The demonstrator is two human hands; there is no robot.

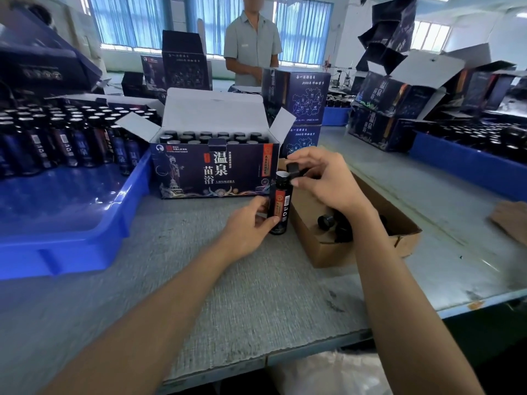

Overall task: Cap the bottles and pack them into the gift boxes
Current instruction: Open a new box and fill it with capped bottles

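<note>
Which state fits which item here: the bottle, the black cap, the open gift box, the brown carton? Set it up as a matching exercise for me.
Items:
1 bottle
2 black cap
3 gift box
4 brown carton

States:
A flaps open, capped bottles inside
B upright, uncapped, held by left hand
C holds loose caps
D pinched by right hand next to the bottle's mouth

Pairs: 1-B; 2-D; 3-A; 4-C

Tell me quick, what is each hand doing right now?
Left hand: grips the bottle, held upright.
Right hand: pinches a black cap beside the bottle's top, not yet on.
</note>
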